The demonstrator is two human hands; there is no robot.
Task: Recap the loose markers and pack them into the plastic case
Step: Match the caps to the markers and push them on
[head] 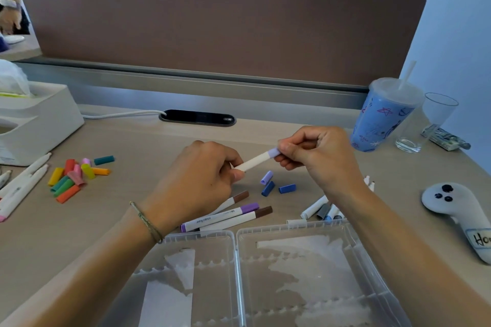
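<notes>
White marker (255, 161) held above mid-worktop, tilted, lilac cap (273, 152) on its far end. Left hand (196, 180) curled round the near end; right hand (316, 156) pinches the cap. Below them on the worktop (132, 141): one lilac and two blue loose caps (276, 185). Three capped markers (228, 216) lie just beyond the clear plastic case (236, 236), which sits open and flat at the near edge. More markers (318, 210) under the right wrist. Pile of coloured caps (74, 175) toward the left edge, uncapped markers (24, 183) beside it. Blue cup (382, 119), far right corner.
</notes>
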